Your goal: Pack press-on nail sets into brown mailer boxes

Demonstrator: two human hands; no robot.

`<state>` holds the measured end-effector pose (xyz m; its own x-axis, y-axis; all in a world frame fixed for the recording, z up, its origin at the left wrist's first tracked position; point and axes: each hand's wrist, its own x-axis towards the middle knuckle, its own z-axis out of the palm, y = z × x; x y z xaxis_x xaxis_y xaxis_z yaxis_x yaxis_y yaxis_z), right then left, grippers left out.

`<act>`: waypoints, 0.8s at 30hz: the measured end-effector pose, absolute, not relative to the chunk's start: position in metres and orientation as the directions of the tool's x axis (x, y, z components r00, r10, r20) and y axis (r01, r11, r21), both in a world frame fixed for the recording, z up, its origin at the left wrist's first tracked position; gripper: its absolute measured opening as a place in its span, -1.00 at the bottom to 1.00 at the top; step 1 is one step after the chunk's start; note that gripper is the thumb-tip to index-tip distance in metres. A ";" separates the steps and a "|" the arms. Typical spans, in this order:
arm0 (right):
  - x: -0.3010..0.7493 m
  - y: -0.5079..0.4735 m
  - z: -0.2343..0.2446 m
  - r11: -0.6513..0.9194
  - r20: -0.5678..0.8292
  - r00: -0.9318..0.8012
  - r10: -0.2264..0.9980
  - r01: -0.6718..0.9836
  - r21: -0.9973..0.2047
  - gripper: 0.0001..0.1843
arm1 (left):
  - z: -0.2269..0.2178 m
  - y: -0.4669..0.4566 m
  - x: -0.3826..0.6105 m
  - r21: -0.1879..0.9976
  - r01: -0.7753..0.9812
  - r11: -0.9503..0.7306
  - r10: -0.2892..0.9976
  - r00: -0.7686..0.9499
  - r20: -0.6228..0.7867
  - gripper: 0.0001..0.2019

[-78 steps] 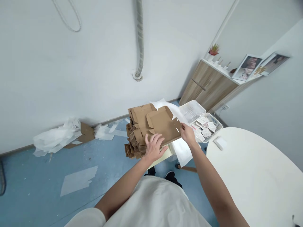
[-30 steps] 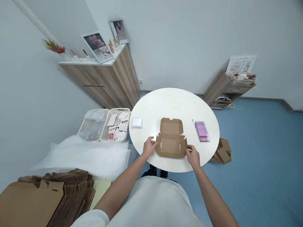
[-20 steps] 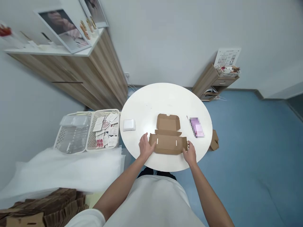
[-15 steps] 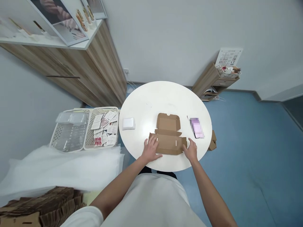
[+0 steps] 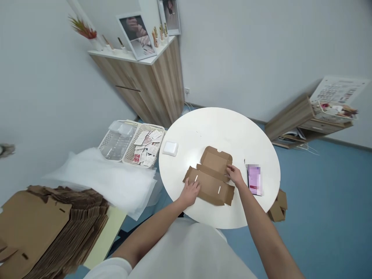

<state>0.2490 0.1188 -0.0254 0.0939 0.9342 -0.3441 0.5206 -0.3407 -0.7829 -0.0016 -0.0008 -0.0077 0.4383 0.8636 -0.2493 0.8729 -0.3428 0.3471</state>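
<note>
The fingers [image 5: 188, 185] of our left hand [image 5: 190, 193] are spread apart and rest on the left part of a brown cardboard box blank [image 5: 207, 185], close to one of its two slots. Our right hand [image 5: 236, 176] has its fingers bent at the right edge of the far panel, beside the narrow strip between the panels; we cannot tell whether they are clamped on the card. The blank lies opened out on the near half of our white round desk [image 5: 212, 128], set at a slant, its larger panel towards us. Just right of our right forearm lies a purple rectangular item [image 5: 254, 180], too pixelated to make out. Near the desk's left rim sits a small white packet [image 5: 170, 148]. Beyond that rim, to the left, stand two white baskets side by side: a card basket [image 5: 140, 164] filled with printed cards, and a plastics basket [image 5: 102, 144] with clear plastic pieces. Nearer us are white sheets [image 5: 107, 170] and, at the near left, a thick stack of flat cardboard [image 5: 78, 221]. On the far left rises a wooden cabinet [image 5: 167, 73] topped with framed pictures [image 5: 138, 37]; at the far right stands a low shelf unit [image 5: 290, 116].
</note>
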 end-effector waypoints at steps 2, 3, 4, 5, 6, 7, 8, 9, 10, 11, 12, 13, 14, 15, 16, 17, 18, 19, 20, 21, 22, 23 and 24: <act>0.248 0.121 -0.032 -0.323 -0.331 0.080 0.940 0.521 -0.790 -0.62 | -0.010 -0.002 0.002 0.334 0.890 -0.311 0.879 0.403 -0.256 -0.40; 0.248 0.120 -0.033 -0.313 -0.325 0.070 0.943 0.517 -0.797 -0.63 | -0.009 -0.002 0.004 0.316 0.898 -0.307 0.887 0.390 -0.247 -0.38; 0.247 0.118 -0.034 -0.302 -0.319 0.056 0.946 0.509 -0.806 -0.63 | -0.009 -0.001 0.005 0.292 0.905 -0.310 0.895 0.381 -0.232 -0.36; 0.246 0.116 -0.033 -0.289 -0.313 0.037 0.949 0.499 -0.817 -0.63 | -0.007 0.000 0.006 0.264 0.911 -0.318 0.902 0.376 -0.213 -0.34; 0.246 0.114 -0.031 -0.276 -0.308 0.014 0.951 0.489 -0.828 -0.62 | -0.006 0.002 0.007 0.235 0.914 -0.331 0.906 0.377 -0.193 -0.32; 0.245 0.111 -0.029 -0.261 -0.304 -0.011 0.952 0.484 -0.835 -0.62 | -0.004 0.005 0.009 0.210 0.914 -0.346 0.906 0.384 -0.178 -0.29; 0.245 0.109 -0.026 -0.246 -0.301 -0.038 0.953 0.486 -0.839 -0.62 | -0.002 0.009 0.010 0.190 0.912 -0.363 0.903 0.394 -0.169 -0.25; 0.245 0.106 -0.023 -0.229 -0.298 -0.065 0.952 0.495 -0.838 -0.62 | 0.000 0.013 0.012 0.177 0.909 -0.378 0.898 0.407 -0.168 -0.21; 0.245 0.104 -0.020 -0.213 -0.298 -0.088 0.950 0.513 -0.831 -0.62 | 0.001 0.016 0.013 0.172 0.903 -0.393 0.891 0.420 -0.171 -0.17; 0.245 0.101 -0.017 -0.200 -0.301 -0.106 0.948 0.539 -0.819 -0.62 | 0.001 0.020 0.015 0.172 0.898 -0.406 0.883 0.433 -0.178 -0.14; 0.245 0.098 -0.014 -0.188 -0.307 -0.118 0.944 0.570 -0.799 -0.61 | 0.002 0.024 0.016 0.175 0.893 -0.415 0.876 0.444 -0.189 -0.12; 0.246 0.095 -0.011 -0.178 -0.316 -0.127 0.940 0.607 -0.775 -0.60 | 0.001 0.027 0.018 0.180 0.889 -0.422 0.869 0.453 -0.199 -0.09; 0.246 0.091 -0.008 -0.167 -0.328 -0.135 0.935 0.648 -0.743 -0.59 | 0.000 0.030 0.019 0.189 0.885 -0.426 0.863 0.460 -0.208 -0.08; 0.245 0.087 -0.005 -0.152 -0.336 -0.135 0.932 0.696 -0.702 -0.58 | -0.001 0.032 0.019 0.201 0.881 -0.428 0.859 0.466 -0.213 -0.06; 0.244 0.081 -0.001 -0.131 -0.333 -0.122 0.935 0.753 -0.645 -0.56 | -0.002 0.033 0.020 0.216 0.879 -0.426 0.857 0.468 -0.215 -0.06; 0.242 0.075 0.002 -0.102 -0.317 -0.106 0.942 0.812 -0.575 -0.53 | -0.003 0.034 0.020 0.230 0.877 -0.422 0.856 0.469 -0.215 -0.05; 0.239 0.068 0.006 -0.065 -0.282 -0.086 0.956 0.872 -0.484 -0.48 | -0.004 0.035 0.020 0.243 0.875 -0.418 0.857 0.469 -0.215 -0.06; 0.235 0.060 0.008 -0.025 -0.229 -0.068 0.971 0.924 -0.382 -0.38 | -0.004 0.035 0.020 0.252 0.875 -0.414 0.858 0.468 -0.214 -0.06; 0.231 0.052 0.010 0.042 -0.187 -0.103 0.977 0.952 -0.305 -0.26 | -0.005 0.035 0.021 0.258 0.875 -0.410 0.860 0.465 -0.211 -0.05; 0.226 0.045 0.011 0.154 -0.182 -0.204 0.962 0.954 -0.257 -0.14 | -0.005 0.035 0.021 0.267 0.874 -0.406 0.862 0.463 -0.205 -0.04; 0.221 0.039 0.011 0.266 -0.199 -0.311 0.929 0.938 -0.224 -0.03 | -0.004 0.035 0.022 0.280 0.871 -0.403 0.865 0.463 -0.196 -0.03; 0.217 0.034 0.010 0.357 -0.229 -0.396 0.889 0.914 -0.196 0.07 | -0.003 0.034 0.022 0.297 0.867 -0.400 0.867 0.464 -0.184 -0.02; 0.212 0.030 0.007 0.417 -0.258 -0.449 0.856 0.893 -0.171 0.15 | -0.002 0.034 0.023 0.314 0.862 -0.397 0.869 0.464 -0.175 -0.01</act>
